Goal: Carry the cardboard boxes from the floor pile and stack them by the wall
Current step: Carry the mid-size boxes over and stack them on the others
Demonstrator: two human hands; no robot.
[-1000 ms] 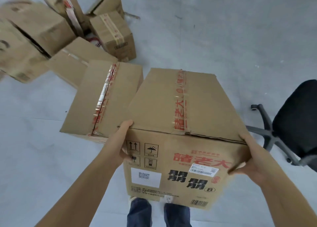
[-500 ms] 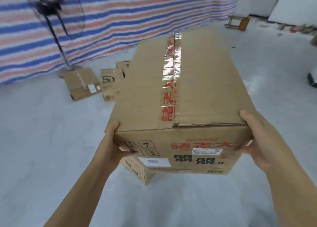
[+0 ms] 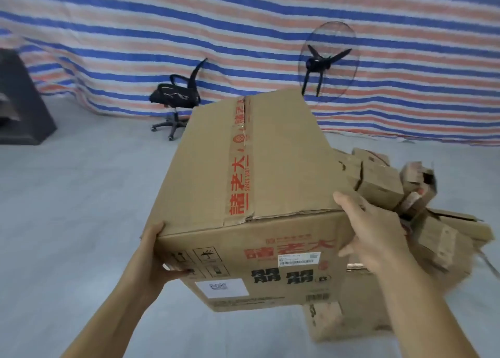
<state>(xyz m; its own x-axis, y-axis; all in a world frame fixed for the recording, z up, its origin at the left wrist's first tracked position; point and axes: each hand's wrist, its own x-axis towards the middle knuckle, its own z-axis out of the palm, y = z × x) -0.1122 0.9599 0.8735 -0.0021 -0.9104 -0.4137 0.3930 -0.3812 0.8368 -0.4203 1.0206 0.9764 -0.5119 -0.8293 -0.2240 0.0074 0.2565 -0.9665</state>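
A large brown cardboard box (image 3: 270, 173) with red printed tape along its top fills the middle of the view, lifted off the floor and tilted. My left hand (image 3: 157, 257) grips its near left corner, thumb across the front face. My right hand (image 3: 373, 236) holds its near right edge. Behind and right of it lies a pile of smaller cardboard boxes (image 3: 378, 184), some blurred. Another box (image 3: 349, 314) stands on the floor under the carried one.
A striped blue, red and white tarp wall (image 3: 243, 27) spans the back. A black office chair (image 3: 176, 100) and a standing fan (image 3: 322, 62) are in front of it. A dark block (image 3: 19, 106) stands at the far left. Grey floor (image 3: 75, 209) stretches to the left.
The view has swung round from the floor pile to face the striped wall. The box stays in both hands, now tilted, and a box pile appears at the right.
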